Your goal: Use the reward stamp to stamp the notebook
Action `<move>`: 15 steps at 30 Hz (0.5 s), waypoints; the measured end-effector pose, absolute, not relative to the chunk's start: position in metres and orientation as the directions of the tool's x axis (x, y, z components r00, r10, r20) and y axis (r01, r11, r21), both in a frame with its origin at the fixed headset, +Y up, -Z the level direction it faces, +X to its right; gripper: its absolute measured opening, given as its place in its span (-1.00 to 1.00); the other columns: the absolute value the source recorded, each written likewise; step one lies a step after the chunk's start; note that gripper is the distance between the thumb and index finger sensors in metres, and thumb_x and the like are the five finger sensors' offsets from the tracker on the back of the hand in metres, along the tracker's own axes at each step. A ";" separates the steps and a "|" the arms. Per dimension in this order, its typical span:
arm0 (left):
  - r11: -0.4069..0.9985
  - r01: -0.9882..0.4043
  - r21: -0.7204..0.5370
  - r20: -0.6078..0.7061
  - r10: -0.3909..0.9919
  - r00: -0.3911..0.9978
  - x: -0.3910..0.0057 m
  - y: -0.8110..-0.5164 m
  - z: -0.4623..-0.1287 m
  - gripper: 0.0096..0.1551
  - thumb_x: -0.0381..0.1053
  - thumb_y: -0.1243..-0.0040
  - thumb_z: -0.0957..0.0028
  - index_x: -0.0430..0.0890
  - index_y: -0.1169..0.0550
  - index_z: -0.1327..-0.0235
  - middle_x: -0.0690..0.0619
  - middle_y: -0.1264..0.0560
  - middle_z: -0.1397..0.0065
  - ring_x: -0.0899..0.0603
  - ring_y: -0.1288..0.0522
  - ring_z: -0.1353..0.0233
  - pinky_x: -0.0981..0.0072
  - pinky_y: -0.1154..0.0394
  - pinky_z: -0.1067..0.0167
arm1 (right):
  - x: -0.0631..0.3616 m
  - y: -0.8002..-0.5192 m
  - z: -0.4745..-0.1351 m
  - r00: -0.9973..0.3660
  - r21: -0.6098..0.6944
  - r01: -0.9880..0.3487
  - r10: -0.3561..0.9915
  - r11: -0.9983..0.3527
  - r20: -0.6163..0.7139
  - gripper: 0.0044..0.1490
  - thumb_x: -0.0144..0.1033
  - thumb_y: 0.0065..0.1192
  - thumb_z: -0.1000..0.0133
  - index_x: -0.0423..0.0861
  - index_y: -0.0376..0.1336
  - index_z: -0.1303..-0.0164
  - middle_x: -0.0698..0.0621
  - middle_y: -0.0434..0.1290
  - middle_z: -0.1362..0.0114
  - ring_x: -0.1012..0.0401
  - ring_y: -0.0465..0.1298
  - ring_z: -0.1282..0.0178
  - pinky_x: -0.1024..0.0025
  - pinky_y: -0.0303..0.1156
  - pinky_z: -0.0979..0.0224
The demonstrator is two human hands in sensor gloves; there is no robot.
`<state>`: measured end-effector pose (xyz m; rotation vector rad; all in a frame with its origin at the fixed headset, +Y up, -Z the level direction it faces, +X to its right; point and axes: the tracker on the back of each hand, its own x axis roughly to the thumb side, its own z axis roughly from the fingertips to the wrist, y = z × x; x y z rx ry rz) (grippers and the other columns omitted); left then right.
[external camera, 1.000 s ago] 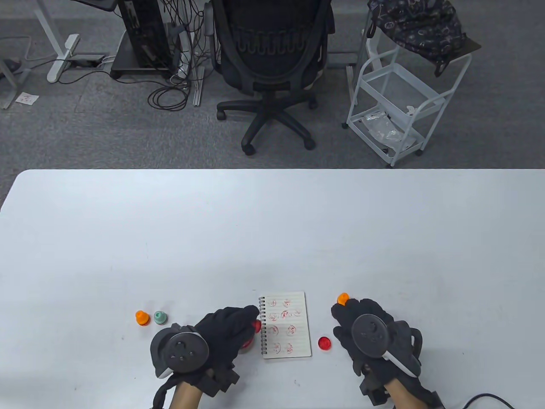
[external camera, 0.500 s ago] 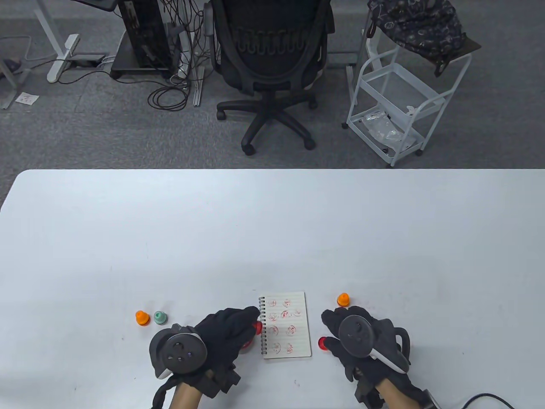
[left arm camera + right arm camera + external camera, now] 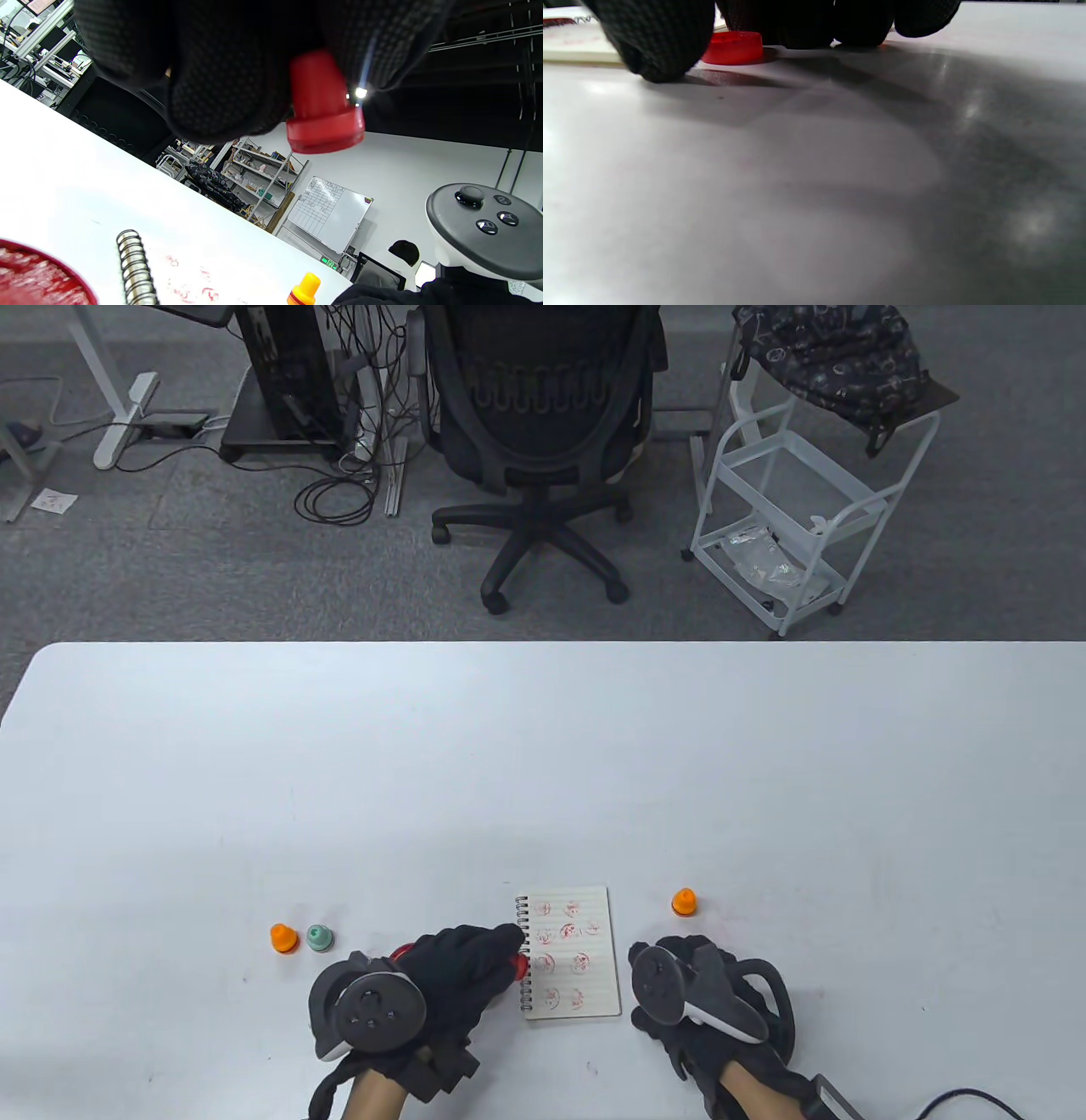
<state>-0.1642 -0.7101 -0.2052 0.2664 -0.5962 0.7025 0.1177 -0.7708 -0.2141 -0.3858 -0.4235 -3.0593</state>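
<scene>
The left hand (image 3: pixel 450 976) grips a red stamp (image 3: pixel 320 106) above the bench (image 3: pixel 543 780), at the left edge of the notebook (image 3: pixel 568 952), whose page carries red prints. The right hand (image 3: pixel 696 993) rests fingertips (image 3: pixel 657 42) on the bench around a red cap (image 3: pixel 732 47); whether it touches the cap, I cannot tell.

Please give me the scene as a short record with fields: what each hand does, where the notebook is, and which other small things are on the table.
left hand: grips the red stamp, lifted off the table, beside the notebook's spiral edge
right hand: fingers down around the red cap; contact cannot be told
notebook: open, flat between the hands, page already carries red stamp marks
ink pad: red, seen at the left wrist view's lower left
other stamps: two orange stamps, one green stamp, all upright
</scene>
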 end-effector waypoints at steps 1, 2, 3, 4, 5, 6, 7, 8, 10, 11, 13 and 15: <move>0.742 -0.670 0.031 0.596 0.524 0.608 -0.164 -0.710 -0.205 -0.51 -0.01 -0.35 -0.03 -0.16 -0.71 -0.18 -0.14 -0.70 -0.13 -0.16 -0.71 0.07 -0.09 -0.58 -0.06 | 0.117 -0.771 -0.214 -0.968 0.259 0.063 0.004 -0.964 0.250 -0.07 0.08 0.25 0.10 0.06 0.05 -0.49 -0.01 0.13 -0.53 -0.11 0.17 -0.55 -0.12 0.17 -0.57; 0.746 -0.666 0.030 0.598 0.520 0.610 -0.163 -0.710 -0.205 -0.50 -0.01 -0.35 -0.03 -0.17 -0.71 -0.18 -0.14 -0.70 -0.13 -0.16 -0.71 0.07 -0.10 -0.57 -0.06 | 0.116 -0.771 -0.214 -0.970 0.252 0.055 0.008 -0.966 0.244 -0.08 0.07 0.25 0.10 0.06 0.06 -0.48 -0.01 0.14 -0.52 -0.11 0.18 -0.54 -0.12 0.18 -0.56; 0.748 -0.663 0.030 0.599 0.517 0.611 -0.163 -0.710 -0.205 -0.50 -0.01 -0.35 -0.03 -0.17 -0.71 -0.18 -0.14 -0.70 -0.13 -0.16 -0.71 0.07 -0.10 -0.58 -0.06 | 0.116 -0.771 -0.214 -0.971 0.243 0.053 0.007 -0.969 0.240 -0.09 0.06 0.25 0.10 0.06 0.07 -0.47 -0.01 0.16 -0.51 -0.11 0.20 -0.54 -0.12 0.18 -0.56; 0.752 -0.659 0.028 0.601 0.514 0.612 -0.162 -0.710 -0.205 -0.50 -0.01 -0.35 -0.02 -0.16 -0.71 -0.18 -0.14 -0.70 -0.13 -0.17 -0.71 0.07 -0.10 -0.58 -0.06 | 0.116 -0.770 -0.214 -0.971 0.223 0.055 0.000 -0.973 0.240 -0.11 0.06 0.25 0.10 0.07 0.09 -0.46 0.00 0.17 -0.50 -0.10 0.22 -0.52 -0.11 0.19 -0.56; 0.755 -0.655 0.026 0.603 0.511 0.613 -0.161 -0.710 -0.205 -0.51 -0.01 -0.35 -0.03 -0.17 -0.71 -0.18 -0.14 -0.70 -0.13 -0.16 -0.71 0.07 -0.10 -0.58 -0.06 | 0.116 -0.770 -0.214 -0.971 0.199 0.062 -0.012 -0.978 0.241 -0.13 0.05 0.25 0.10 0.09 0.11 -0.44 0.01 0.20 -0.49 -0.09 0.25 -0.52 -0.10 0.21 -0.56; 0.756 -0.654 0.026 0.604 0.509 0.613 -0.161 -0.710 -0.205 -0.50 -0.01 -0.35 -0.03 -0.16 -0.71 -0.18 -0.14 -0.70 -0.13 -0.16 -0.71 0.07 -0.10 -0.57 -0.06 | 0.116 -0.770 -0.214 -0.971 0.202 0.062 -0.012 -0.977 0.239 -0.14 0.05 0.25 0.10 0.09 0.12 -0.44 0.02 0.21 -0.49 -0.08 0.25 -0.52 -0.10 0.22 -0.56; 0.758 -0.652 0.025 0.606 0.508 0.613 -0.160 -0.710 -0.204 -0.51 -0.01 -0.35 -0.03 -0.16 -0.71 -0.18 -0.14 -0.70 -0.13 -0.16 -0.71 0.07 -0.09 -0.57 -0.06 | 0.115 -0.770 -0.214 -0.971 0.201 0.061 -0.012 -0.978 0.237 -0.15 0.04 0.26 0.10 0.09 0.12 -0.43 0.02 0.22 -0.48 -0.08 0.26 -0.51 -0.10 0.22 -0.56; 0.758 -0.652 0.024 0.606 0.507 0.612 -0.160 -0.710 -0.204 -0.50 -0.01 -0.35 -0.03 -0.16 -0.71 -0.18 -0.14 -0.70 -0.13 -0.16 -0.71 0.07 -0.10 -0.57 -0.06 | 0.115 -0.770 -0.214 -0.972 0.195 0.060 -0.013 -0.979 0.235 -0.16 0.03 0.26 0.10 0.10 0.14 -0.42 0.02 0.23 -0.48 -0.08 0.27 -0.51 -0.10 0.23 -0.55; 0.759 -0.651 0.022 0.608 0.507 0.611 -0.159 -0.711 -0.204 -0.50 -0.01 -0.35 -0.03 -0.16 -0.71 -0.18 -0.14 -0.70 -0.13 -0.17 -0.71 0.07 -0.10 -0.57 -0.06 | 0.114 -0.769 -0.214 -0.972 0.180 0.067 -0.023 -0.981 0.236 -0.19 0.01 0.26 0.10 0.10 0.15 -0.40 0.02 0.25 -0.47 -0.07 0.29 -0.50 -0.09 0.24 -0.55; 0.760 -0.650 0.021 0.609 0.506 0.611 -0.159 -0.711 -0.205 -0.51 -0.01 -0.35 -0.03 -0.16 -0.71 -0.18 -0.14 -0.70 -0.13 -0.17 -0.71 0.07 -0.10 -0.57 -0.06 | 0.114 -0.769 -0.214 -0.971 0.177 0.070 -0.027 -0.982 0.237 -0.20 0.00 0.26 0.09 0.11 0.16 -0.39 0.02 0.25 -0.46 -0.07 0.29 -0.49 -0.09 0.25 -0.55; 0.763 -0.646 0.018 0.609 0.505 0.612 -0.158 -0.711 -0.205 -0.51 -0.01 -0.35 -0.03 -0.16 -0.71 -0.18 -0.14 -0.70 -0.13 -0.17 -0.71 0.07 -0.10 -0.57 -0.06 | 0.114 -0.768 -0.214 -0.970 0.152 0.076 -0.038 -0.985 0.239 -0.22 0.00 0.27 0.09 0.12 0.18 -0.38 0.03 0.29 -0.44 -0.06 0.32 -0.49 -0.09 0.27 -0.54; 0.765 -0.643 0.015 0.608 0.504 0.613 -0.158 -0.711 -0.205 -0.51 -0.01 -0.35 -0.03 -0.16 -0.71 -0.18 -0.14 -0.70 -0.13 -0.16 -0.71 0.07 -0.10 -0.57 -0.06 | 0.115 -0.767 -0.215 -0.969 0.140 0.083 -0.047 -0.987 0.242 -0.25 -0.01 0.29 0.10 0.14 0.21 -0.36 0.05 0.31 -0.44 -0.04 0.35 -0.48 -0.08 0.29 -0.54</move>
